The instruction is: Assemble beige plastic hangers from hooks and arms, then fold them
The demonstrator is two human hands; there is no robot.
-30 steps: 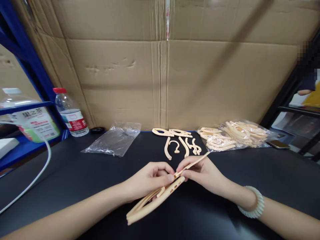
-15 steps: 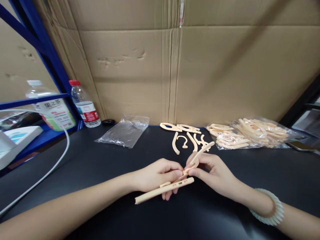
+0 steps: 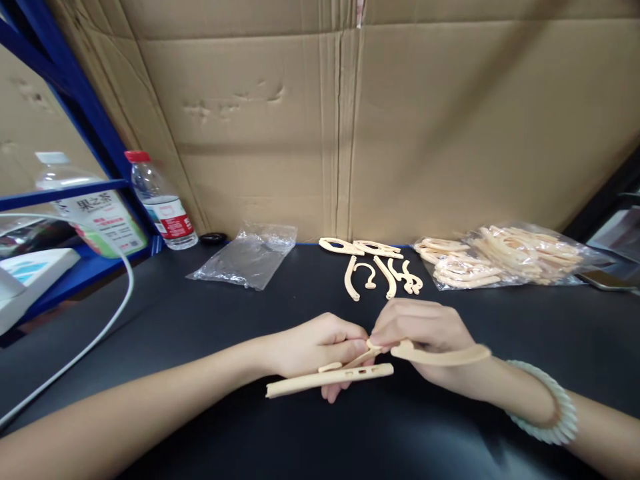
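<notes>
Between my hands is a cream plastic folding hanger, its parts meeting near the fingertips. My left hand (image 3: 323,347) is closed on its middle, and a long slotted hanger arm (image 3: 325,380) lies slanted below the thumb. With thumb and fingers pinched at the joint, my right hand (image 3: 425,327) grips the other side. A curved hanger arm (image 3: 445,357) extends rightward in front of the right palm and wrist. My fingers hide most of the joint. Beyond them lie loose curved arms (image 3: 385,277), small hooks (image 3: 371,283) and looped hanger pieces (image 3: 345,249).
Clear bags of similar cream parts (image 3: 525,257) lie at the back right. A flat plastic bag (image 3: 245,257) rests at the back left, near a red-capped bottle (image 3: 167,213). A white cable (image 3: 113,327) curves across the left side of the black table (image 3: 225,427).
The curved arm by my right hand has swung from pointing up and away to lying rightward across the hand. My right hand has turned with it; the left keeps its hold. The view shifted slightly.
</notes>
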